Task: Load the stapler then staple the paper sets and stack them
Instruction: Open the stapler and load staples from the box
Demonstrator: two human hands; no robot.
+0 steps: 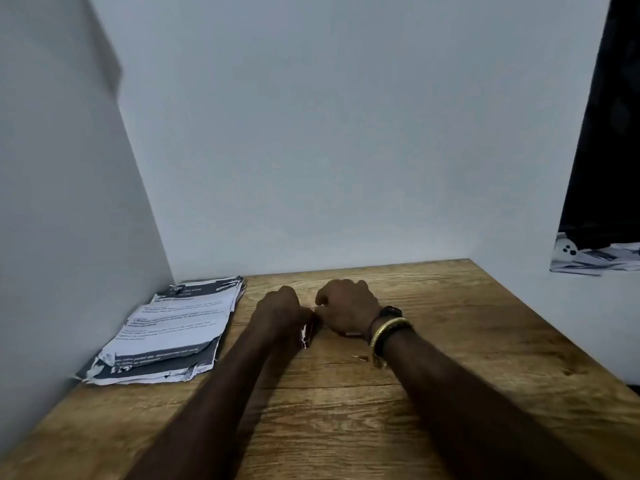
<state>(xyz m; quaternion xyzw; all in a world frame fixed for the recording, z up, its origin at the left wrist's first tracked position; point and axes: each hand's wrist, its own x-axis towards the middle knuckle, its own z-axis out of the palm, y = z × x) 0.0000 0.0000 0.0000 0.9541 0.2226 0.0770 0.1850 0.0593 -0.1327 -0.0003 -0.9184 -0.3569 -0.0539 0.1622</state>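
Stapler (308,332) parts show only as a small dark red and silver sliver under the heel of the left hand (282,308), near the middle of the wooden table (346,427); most of the tool is hidden by the hands. Nearest the camera, both bare forearms reach forward across the bare wood. A little farther out, just left of the right wrist, a tiny tan scrap (360,357) lies on the table; what it is cannot be told. The right wrist carries a gold bangle (386,332) and a dark band (389,311) beside it. A small pale, reddish edge (351,334) peeks from under the right palm, too small to identify.

The left hand is curled into a loose fist with its fingers folded under, closed around the stapler piece. The right hand (348,306) is cupped knuckles-up, fingers bent down toward the table; whether they grip anything cannot be told. The two hands touch at the thumbs.

To the left, well apart from the hands, the stack of paper sets (173,327) lies flat against the left wall (69,202), its printed sheets crumpled and dog-eared at the near corner. Beyond everything, the table ends at the pale back wall (346,133), and a dark poster (602,168) hangs at the far right.
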